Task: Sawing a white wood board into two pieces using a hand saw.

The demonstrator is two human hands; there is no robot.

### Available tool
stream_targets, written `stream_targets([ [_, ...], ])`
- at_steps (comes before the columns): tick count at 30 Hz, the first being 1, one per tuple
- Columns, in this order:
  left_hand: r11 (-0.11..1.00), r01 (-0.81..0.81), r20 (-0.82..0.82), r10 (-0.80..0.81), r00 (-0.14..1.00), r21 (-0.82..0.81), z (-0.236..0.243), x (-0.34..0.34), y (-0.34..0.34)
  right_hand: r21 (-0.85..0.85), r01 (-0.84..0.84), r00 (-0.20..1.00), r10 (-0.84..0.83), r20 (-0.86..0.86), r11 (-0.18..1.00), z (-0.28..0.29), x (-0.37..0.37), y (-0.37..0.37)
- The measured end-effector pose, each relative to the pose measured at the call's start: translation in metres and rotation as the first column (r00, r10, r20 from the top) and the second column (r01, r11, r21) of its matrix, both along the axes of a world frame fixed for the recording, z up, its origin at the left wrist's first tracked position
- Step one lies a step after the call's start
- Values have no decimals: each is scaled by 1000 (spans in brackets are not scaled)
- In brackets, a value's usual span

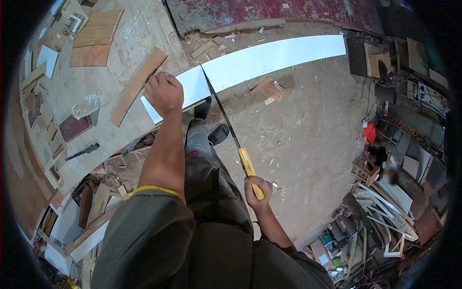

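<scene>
A long white board (269, 58) lies with its left end on the worktable and reaches out to the right over the floor. My left hand (165, 91) presses down near that left end, its fingers curled over the board. In my right hand (258, 190) is the yellow handle of a handsaw (224, 115). The dark blade slants up and away to the left, its tip crossing the board a little right of my left hand. A brown wooden strip (138, 86) lies just left of that hand.
The pale worktable (130, 38) holds brown panels (97, 37), a clear plastic bag (86, 106), a dark tool (83, 151) and offcuts. Wood scraps (268, 89) litter the floor below the board. Stacked timber (385, 207) and a person (387, 166) are at the right.
</scene>
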State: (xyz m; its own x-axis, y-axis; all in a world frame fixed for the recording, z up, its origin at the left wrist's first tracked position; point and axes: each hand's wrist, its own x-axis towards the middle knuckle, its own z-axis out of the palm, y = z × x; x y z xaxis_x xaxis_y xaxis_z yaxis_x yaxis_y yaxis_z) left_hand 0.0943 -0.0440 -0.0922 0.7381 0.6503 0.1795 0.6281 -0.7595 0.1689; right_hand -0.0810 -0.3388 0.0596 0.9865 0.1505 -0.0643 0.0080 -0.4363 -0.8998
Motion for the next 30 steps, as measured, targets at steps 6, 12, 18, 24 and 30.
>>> stream_targets([
  [6,1000,-5,-14,5,1000,14,-5,-6,10,18,61,993,-59,-98,998,9,-8,10],
  [12,1000,7,32,-7,999,23,-5,-2,2,-4,25,999,-25,28,1000,-20,-30,-5],
  [18,996,55,36,-58,998,66,-6,-4,5,-96,112,984,-97,150,989,-48,-45,-16],
  [24,997,37,49,-40,998,68,-10,-6,4,-176,208,977,-212,-4,962,-8,-39,-20],
  [30,999,28,20,-29,999,32,-4,-4,4,73,492,870,-493,0,868,44,-60,-37],
])
